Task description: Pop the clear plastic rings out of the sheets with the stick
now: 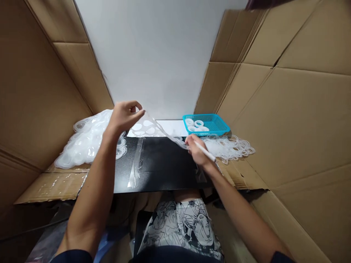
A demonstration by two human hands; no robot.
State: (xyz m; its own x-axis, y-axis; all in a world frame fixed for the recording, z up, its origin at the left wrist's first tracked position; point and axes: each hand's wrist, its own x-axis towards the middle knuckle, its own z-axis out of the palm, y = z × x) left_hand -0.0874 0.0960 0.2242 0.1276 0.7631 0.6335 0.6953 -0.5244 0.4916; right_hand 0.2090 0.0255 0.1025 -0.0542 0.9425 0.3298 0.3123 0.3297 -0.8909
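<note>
Plastic strip (170,137) spans left hand (123,115) and right hand (197,155) beyond printed shorts (189,224).

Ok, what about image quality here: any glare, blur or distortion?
Head view: glare streaks the clear tape strip on the black tabletop; highlights dot the translucent plastic heap at left; the brown cardboard walls splay outward, a wide-angle look; the thin translucent plastic strand between the bare left hand and right hand looks soft, possibly motion blur.

translucent plastic strip (171,137) aslant, slim white tool (206,152) aslant
</note>
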